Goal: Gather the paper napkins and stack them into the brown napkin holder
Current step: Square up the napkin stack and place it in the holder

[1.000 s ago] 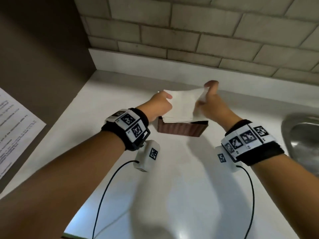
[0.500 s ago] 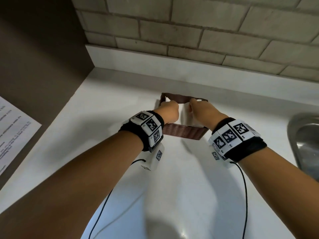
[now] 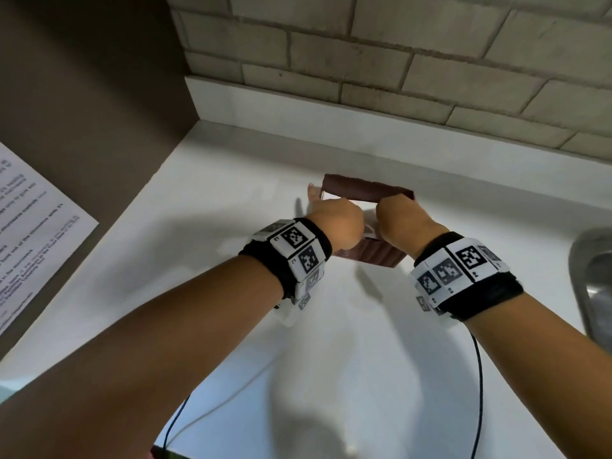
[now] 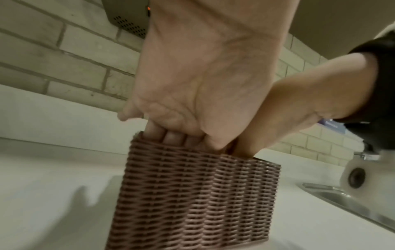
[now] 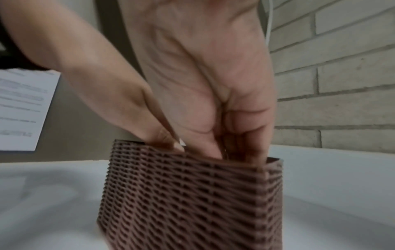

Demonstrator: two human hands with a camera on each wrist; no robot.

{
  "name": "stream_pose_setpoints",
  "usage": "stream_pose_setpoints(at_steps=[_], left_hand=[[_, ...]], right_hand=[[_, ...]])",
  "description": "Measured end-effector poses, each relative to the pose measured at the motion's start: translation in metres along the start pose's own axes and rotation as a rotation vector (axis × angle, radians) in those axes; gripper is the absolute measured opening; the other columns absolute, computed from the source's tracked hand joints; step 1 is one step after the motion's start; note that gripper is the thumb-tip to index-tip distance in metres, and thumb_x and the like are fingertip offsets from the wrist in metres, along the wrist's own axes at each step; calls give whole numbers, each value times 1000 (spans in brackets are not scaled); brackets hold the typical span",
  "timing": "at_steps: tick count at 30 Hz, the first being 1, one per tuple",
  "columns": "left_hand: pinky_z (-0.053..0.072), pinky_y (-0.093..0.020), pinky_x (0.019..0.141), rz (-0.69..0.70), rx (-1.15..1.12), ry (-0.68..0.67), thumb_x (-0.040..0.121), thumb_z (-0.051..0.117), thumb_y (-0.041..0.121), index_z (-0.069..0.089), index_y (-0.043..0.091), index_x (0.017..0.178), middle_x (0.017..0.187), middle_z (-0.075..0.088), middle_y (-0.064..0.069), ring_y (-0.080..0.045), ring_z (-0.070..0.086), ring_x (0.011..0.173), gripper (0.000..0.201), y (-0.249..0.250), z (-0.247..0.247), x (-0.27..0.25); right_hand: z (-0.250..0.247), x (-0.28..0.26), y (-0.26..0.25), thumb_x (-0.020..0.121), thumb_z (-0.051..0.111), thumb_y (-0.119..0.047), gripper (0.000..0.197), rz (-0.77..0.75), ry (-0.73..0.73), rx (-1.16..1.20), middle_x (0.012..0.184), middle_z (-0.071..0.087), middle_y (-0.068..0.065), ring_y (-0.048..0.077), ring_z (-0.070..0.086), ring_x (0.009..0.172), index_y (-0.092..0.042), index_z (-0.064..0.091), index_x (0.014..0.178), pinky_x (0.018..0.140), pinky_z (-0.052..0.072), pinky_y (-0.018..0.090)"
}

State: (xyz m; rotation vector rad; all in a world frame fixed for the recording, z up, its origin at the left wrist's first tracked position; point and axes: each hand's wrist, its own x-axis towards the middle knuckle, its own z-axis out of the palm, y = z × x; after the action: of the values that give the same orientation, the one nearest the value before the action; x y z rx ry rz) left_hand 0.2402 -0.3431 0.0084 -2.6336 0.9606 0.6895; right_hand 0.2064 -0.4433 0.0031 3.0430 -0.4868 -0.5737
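The brown woven napkin holder [image 3: 364,191] stands on the white counter [image 3: 205,246] near the back wall. Both my hands reach down into it from above. My left hand [image 3: 334,220] has its fingers [image 4: 171,137] curled inside the left end, with the thumb outside the rim. My right hand [image 3: 400,217] goes in at the right end, thumb and fingers [image 5: 245,145] pressed together. Of the white paper napkins [image 3: 327,196] only slivers show between my hands and the walls; the stack and my fingertips are hidden inside. The wrist views show the holder [image 4: 192,194] [image 5: 192,203] up close.
A steel sink [image 3: 592,276] lies at the right edge of the counter. A brick wall [image 3: 364,61] rises right behind the holder. A brown panel with a printed sheet [image 3: 33,226] closes off the left side. Cables [image 3: 478,376] trail from my wrists.
A second ago both hands held the napkin stack above the holder. They have lowered it inside, and the stack has sunk out of sight below the rim.
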Motion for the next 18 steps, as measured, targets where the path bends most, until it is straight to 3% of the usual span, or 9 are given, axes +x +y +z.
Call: stream_pose_setpoints(at_steps=[2,6,10,14,18], left_hand=[[-4,-64,115,11,-18,0,102,30,17,59,15,131,141,55,-8,-36,26,147,41,-3,1,-2],[7,-58,118,61,-125,226,101,35,16,57,9,127,124,66,-11,-31,48,131,35,-12,7,-24],[26,-48,112,99,-377,469,99,37,19,58,9,130,120,68,-14,-34,59,116,39,-22,29,-75],[37,-31,98,6,-647,403,103,34,27,49,21,139,128,63,-6,-26,56,119,40,-34,80,-147],[44,-31,98,-141,-816,338,102,38,31,51,26,139,128,64,1,-16,57,119,39,-47,153,-215]], right_hand=[[0,-2,-1,98,44,-8,28,-19,-37,9,120,66,21,34,62,113,5,62,116,87,48,34],[-7,-8,2,98,44,-17,34,3,-2,118,126,63,19,34,59,117,0,61,122,93,46,35],[-12,-39,1,97,49,-24,39,-59,223,284,129,63,17,35,56,121,-11,55,134,95,43,36],[1,-80,-14,98,50,-26,36,-207,250,445,125,65,13,31,60,115,-16,56,132,93,42,33],[20,-118,-40,98,50,-22,36,-370,194,421,126,63,11,24,58,104,-14,57,133,80,29,16]])
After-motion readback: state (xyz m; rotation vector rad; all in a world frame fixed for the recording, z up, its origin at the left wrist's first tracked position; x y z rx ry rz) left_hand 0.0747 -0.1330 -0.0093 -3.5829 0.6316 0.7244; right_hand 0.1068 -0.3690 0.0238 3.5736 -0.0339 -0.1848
